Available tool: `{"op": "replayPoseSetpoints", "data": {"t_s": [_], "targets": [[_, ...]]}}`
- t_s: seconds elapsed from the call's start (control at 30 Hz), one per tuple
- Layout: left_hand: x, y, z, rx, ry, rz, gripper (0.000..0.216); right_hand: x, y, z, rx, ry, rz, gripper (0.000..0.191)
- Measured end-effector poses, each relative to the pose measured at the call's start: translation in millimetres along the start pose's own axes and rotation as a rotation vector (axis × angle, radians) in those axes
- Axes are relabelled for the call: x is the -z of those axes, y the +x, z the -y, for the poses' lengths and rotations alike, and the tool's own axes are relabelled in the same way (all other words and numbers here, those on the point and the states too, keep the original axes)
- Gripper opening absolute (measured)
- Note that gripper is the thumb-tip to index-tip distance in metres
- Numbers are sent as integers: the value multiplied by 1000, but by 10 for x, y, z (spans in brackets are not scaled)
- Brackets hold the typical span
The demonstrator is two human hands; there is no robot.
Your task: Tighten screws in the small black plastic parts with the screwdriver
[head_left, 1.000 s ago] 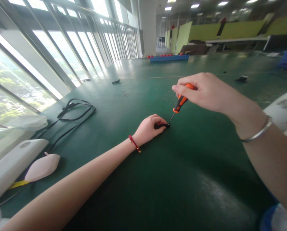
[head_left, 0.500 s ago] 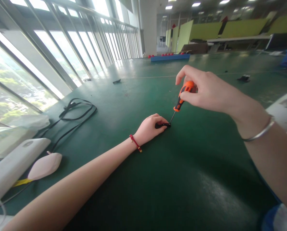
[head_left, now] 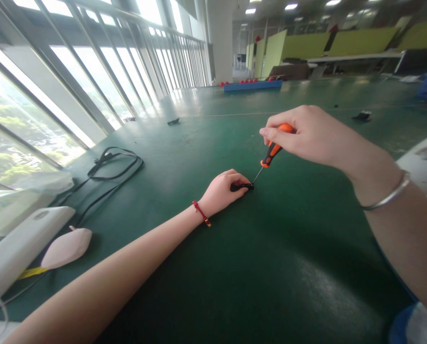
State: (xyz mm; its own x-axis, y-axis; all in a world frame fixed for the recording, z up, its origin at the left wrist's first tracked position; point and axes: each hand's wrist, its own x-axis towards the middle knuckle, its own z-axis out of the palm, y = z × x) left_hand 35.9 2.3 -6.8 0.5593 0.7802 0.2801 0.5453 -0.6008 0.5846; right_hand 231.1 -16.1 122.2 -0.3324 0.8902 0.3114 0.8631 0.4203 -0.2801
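My left hand [head_left: 223,190] rests on the green table and pinches a small, dark, elongated part [head_left: 239,187] between thumb and fingers. What kind of part it is I cannot make out, as the fingers cover some of it. My right hand [head_left: 299,134] grips the handle of an orange-and-black screwdriver [head_left: 271,153], thumb and index finger along its upper side. The screwdriver leans to the right, and its thin shaft runs down to the right end of the dark part, where the tip appears to touch.
A looped black cable [head_left: 116,165] lies to the left, near a white power bank-shaped block [head_left: 30,248] and a pale pink pouch-like object [head_left: 67,247]. Farther back stand a blue tray with red pieces [head_left: 252,86] and small black pieces [head_left: 173,122]. Metal railings [head_left: 91,62] border the left side.
My right hand's fingers have shifted around the handle, the index finger now straighter and lower beside the thumb. The screwdriver leans slightly more to the right; my left hand stays put.
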Motion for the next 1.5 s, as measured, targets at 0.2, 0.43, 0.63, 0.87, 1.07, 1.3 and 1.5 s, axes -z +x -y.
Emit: {"op": "replayPoseSetpoints", "data": {"t_s": [0.2, 0.43, 0.63, 0.87, 1.07, 1.3, 1.5], "targets": [[-4, -3, -2, -2, -8, -7, 19, -12, 2, -1, -23, -3, -36, 17], [-2, -6, -3, 1, -7, -2, 19, -2, -1, -3, -6, 0, -25, 14], [-1, 1, -2, -2, 0, -8, 19, -12, 3, -1, 29, -17, -33, 29], [2, -3, -7, -2, -6, -1, 19, -25, 2, -12, 32, 23, -56, 19], [-3, -4, -12, 4, 2, -4, 19, -5, 2, 7, 3, 10, -10, 36], [2, 0, -6, 2, -6, -8, 19, -20, 5, 1, 7, 18, -37, 22], [0, 0, -9, 5, -3, -7, 18, -18, -3, 13, 14, 32, -51, 15]]}}
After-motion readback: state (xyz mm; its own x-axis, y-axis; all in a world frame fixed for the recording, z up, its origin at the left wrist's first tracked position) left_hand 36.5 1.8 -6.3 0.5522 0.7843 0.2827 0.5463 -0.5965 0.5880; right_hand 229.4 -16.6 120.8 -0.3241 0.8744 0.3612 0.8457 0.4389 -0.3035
